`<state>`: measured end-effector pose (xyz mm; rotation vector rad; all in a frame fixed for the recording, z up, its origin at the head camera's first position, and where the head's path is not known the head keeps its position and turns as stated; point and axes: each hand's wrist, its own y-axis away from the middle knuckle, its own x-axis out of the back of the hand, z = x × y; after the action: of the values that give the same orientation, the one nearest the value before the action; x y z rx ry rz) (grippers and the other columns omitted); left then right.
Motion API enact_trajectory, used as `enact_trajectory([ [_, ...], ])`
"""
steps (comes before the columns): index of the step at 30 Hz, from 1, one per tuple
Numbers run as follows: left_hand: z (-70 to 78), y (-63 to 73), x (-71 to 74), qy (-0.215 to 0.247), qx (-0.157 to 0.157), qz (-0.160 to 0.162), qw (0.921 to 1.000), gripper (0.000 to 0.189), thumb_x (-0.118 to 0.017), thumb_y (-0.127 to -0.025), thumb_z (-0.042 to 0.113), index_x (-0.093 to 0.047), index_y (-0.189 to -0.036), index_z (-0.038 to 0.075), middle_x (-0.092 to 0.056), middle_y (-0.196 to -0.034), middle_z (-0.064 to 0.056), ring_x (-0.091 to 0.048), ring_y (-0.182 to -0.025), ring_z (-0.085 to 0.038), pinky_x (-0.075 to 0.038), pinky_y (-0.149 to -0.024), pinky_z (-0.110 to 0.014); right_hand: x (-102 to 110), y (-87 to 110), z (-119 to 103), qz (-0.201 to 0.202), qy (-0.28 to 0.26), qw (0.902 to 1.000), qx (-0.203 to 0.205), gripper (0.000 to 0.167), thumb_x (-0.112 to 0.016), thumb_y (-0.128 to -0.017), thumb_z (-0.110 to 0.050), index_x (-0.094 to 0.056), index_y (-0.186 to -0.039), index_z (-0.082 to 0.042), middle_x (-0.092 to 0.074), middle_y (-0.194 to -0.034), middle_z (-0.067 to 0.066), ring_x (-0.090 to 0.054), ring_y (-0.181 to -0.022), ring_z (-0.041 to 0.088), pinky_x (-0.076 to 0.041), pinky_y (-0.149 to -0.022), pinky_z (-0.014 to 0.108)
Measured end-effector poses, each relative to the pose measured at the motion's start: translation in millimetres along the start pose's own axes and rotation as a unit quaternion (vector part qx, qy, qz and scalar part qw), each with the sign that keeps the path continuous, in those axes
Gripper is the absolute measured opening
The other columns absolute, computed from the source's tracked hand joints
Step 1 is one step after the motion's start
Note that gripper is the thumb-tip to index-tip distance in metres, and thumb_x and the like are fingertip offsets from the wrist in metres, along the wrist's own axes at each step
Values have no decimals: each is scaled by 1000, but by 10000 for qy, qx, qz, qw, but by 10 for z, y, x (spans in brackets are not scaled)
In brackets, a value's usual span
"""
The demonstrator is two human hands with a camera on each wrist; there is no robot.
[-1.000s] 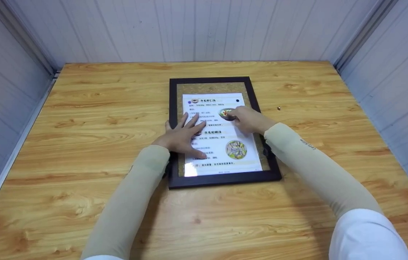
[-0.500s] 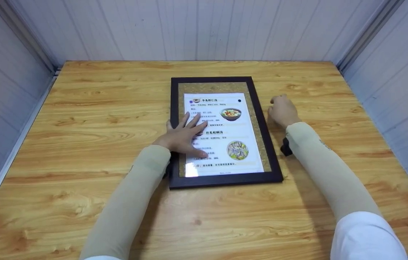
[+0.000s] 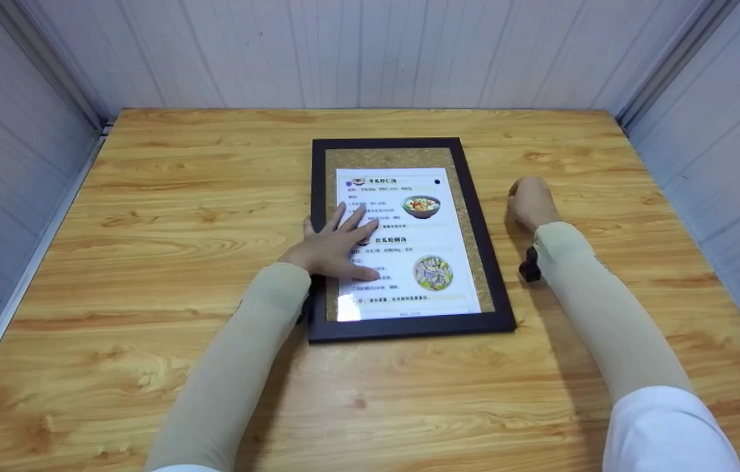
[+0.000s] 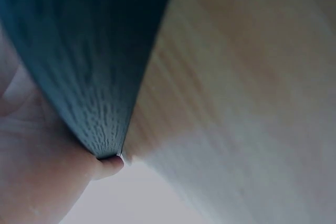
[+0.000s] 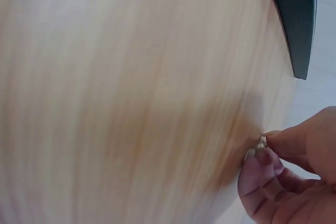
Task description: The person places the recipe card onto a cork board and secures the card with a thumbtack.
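While the left hand (image 3: 330, 252) lies spread on the printed sheet (image 3: 402, 282) in the dark frame (image 3: 479, 229), the right hand (image 3: 532, 203) pinches a small pale piece (image 5: 261, 142) right of it, apparently the pick-up step, calling next for a steady lift.

The left grip (image 3: 331, 252) rests, fingers spread, on a printed sheet (image 3: 402, 269) lying over a cork board (image 3: 386, 157) in a dark frame (image 3: 412, 326). Beyond its fingertips are a purple dot (image 3: 348, 184) and, farther right, a black dot (image 3: 436, 181). The right grip (image 3: 532, 203), fingers curled, is right of the frame, apart from it, over the wooden surface (image 3: 179, 216).
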<state>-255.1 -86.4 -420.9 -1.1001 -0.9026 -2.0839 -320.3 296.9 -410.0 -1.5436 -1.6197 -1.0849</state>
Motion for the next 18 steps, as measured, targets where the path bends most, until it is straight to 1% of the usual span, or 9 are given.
enact_trajectory([
  [4,2,-4,-4,9,-3,7,10000,102,-61,-82,72,-11,-160,31,11,-165,2,22,-147,-27,12,-103,-75,6,24,32,132,-87,9999,27,31,-43,-99,1,-64,-118,15,-58,-122,33,-55,-114,47,-49,-91,56],
  [8,0,-13,-8,4,2,-3,10000,102,-60,-82,73,-10,-160,31,11,-165,2,22,-147,-27,12,-103,-75,10,40,40,208,22,9998,37,32,-41,-98,2,-68,-111,14,-62,-116,33,-61,-103,44,-51,-85,54],
  [11,-1,-14,-8,-24,-4,-13,10000,101,-60,-82,73,-10,-160,31,11,-165,2,22,-147,-27,11,-103,-75,17,53,35,220,112,9997,31,33,-40,-96,3,-69,-109,13,-64,-112,32,-62,-94,38,-52,-79,50],
  [12,-2,-14,-8,-33,-9,-14,10000,101,-60,-83,73,-10,-160,31,11,-165,2,22,-147,-27,11,-103,-75,17,55,35,243,130,9996,49,33,-40,-96,2,-69,-107,13,-66,-108,30,-62,-89,35,-52,-76,47],
  [13,-3,-12,-8,-41,-15,-11,10000,101,-59,-83,73,-10,-160,31,11,-165,2,22,-147,-27,11,-103,-75,17,60,33,270,146,9995,71,32,-40,-96,2,-70,-103,12,-67,-101,28,-61,-82,32,-52,-70,44],
  [14,-3,-11,-8,-43,-21,-1,10000,101,-60,-83,72,-10,-160,30,11,-165,2,21,-148,-27,11,-103,-75,15,64,29,280,176,9994,98,32,-40,-97,2,-70,-95,12,-66,-88,24,-57,-71,28,-50,-63,39],
  [16,-4,-7,-7,-26,-23,13,10000,101,-60,-83,72,-10,-160,30,11,-165,2,21,-148,-27,11,-103,-75,9,69,25,311,220,9991,187,35,-38,-97,1,-67,-80,8,-57,-66,15,-44,-56,21,-41,-51,34],
  [17,-5,-5,-7,-12,-23,21,10000,102,-61,-82,72,-10,-160,30,10,-165,2,21,-148,-27,11,-103,-75,3,73,19,329,250,9989,240,36,-37,-97,1,-65,-74,6,-51,-60,11,-38,-52,19,-36,-48,32],
  [18,-7,-3,-8,2,-23,27,10000,102,-61,-82,72,-11,-160,30,10,-165,2,21,-148,-26,11,-103,-75,-3,76,15,353,284,9985,298,37,-37,-97,1,-64,-72,5,-48,-58,9,-36,-51,19,-35,-47,32],
])
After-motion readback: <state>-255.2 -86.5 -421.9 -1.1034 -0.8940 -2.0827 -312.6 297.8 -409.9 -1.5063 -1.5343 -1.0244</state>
